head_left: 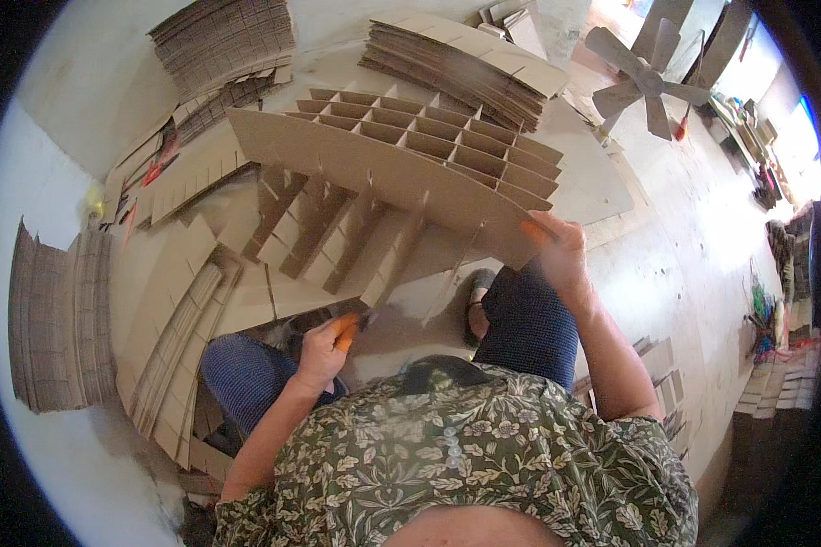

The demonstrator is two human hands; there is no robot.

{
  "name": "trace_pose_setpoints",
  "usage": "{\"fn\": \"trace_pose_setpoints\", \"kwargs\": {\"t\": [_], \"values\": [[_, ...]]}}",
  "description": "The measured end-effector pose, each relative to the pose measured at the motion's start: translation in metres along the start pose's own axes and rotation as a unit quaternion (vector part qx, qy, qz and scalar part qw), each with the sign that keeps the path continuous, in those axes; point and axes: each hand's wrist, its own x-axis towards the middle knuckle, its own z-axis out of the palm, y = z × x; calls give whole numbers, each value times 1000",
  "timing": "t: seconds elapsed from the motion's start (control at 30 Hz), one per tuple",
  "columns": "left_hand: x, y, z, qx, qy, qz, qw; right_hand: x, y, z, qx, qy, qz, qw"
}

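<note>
A partly assembled cardboard divider grid [442,141] lies in front of me. Along its near side runs a long cardboard strip [365,173], with several slotted cross strips [400,251] slanting down from it toward me. My right hand [559,251] is closed on the right end of the long strip, an orange covering showing on a finger. My left hand [327,348] is curled just below the lower end of the nearest cross strip, with orange on its fingers too. A dark, blurred bit shows at its fingertips; whether it grips anything is unclear.
Stacks of slotted cardboard strips stand at the far left [223,46], at the back [461,68] and by the left wall [59,314]. More strips [182,337] lie beside my left knee. A fan [649,82] stands at the back right. Cardboard pieces [661,378] lie by my right elbow.
</note>
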Motion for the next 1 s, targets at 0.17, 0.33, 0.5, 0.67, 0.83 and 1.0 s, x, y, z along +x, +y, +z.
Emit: {"fn": "trace_pose_setpoints", "kwargs": {"t": [0.17, 0.33, 0.5, 0.67, 0.83, 1.0], "values": [[2, 6, -5, -8, 21, 14, 1000, -4, 3, -2, 29, 2, -22, 999], [1, 7, -9, -13, 39, 14, 999, -4, 5, -5, 0, -10, -47, 999], [24, 51, -63, 94, 178, 106, 974, 3, 0, -6, -12, -17, -89, 996], [93, 72, -125, 137, 261, 177, 939, 0, 7, 3, 12, -40, -91, 995], [114, 70, -122, 74, 277, 194, 938, -16, 32, 23, -16, -95, -40, 995], [71, 19, -144, 128, 335, 60, 932, -17, 46, 20, -4, -20, -14, 1000]]}}
